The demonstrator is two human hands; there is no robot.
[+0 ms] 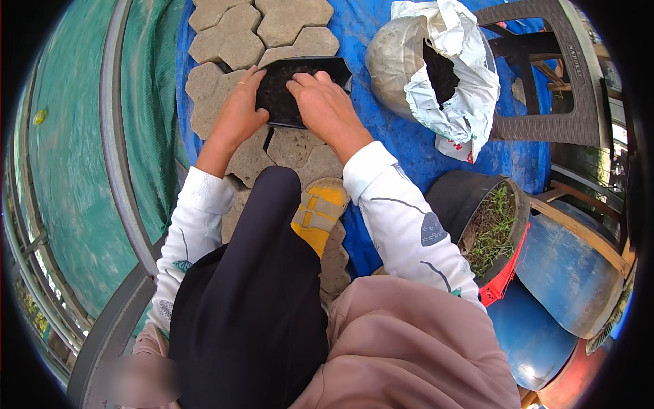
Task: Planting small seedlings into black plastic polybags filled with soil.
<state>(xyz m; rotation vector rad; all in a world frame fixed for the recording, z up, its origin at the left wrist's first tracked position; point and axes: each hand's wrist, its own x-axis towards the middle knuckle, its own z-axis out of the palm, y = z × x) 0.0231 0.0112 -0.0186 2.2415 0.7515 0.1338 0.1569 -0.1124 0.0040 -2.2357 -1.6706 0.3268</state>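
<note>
A black plastic planting bag (pixel 337 74) with dark soil (pixel 281 76) inside lies on the paving blocks in front of me. At its left end, my left hand (pixel 244 107) grips the side, the fingers at the far corner and the thumb by the near rim. My right hand (pixel 324 105) reaches over the near rim, its bent fingers resting on the soil. Whether those fingers pinch anything is hidden. Farther right stands a rounded, scuffed container (pixel 393 66) with a torn white sack (pixel 460 46) over its mouth; dark soil (pixel 439 76) shows in the opening.
Grey interlocking paving blocks (pixel 227 43) lie beside a blue tarp (pixel 352 30). A dark plastic stool (pixel 577 122) lies tipped at the right. Below it are a black pot (pixel 449 194) with small green plants and blue drums (pixel 567 266). A metal rail (pixel 110 102) and green sheeting (pixel 66 179) run along the left.
</note>
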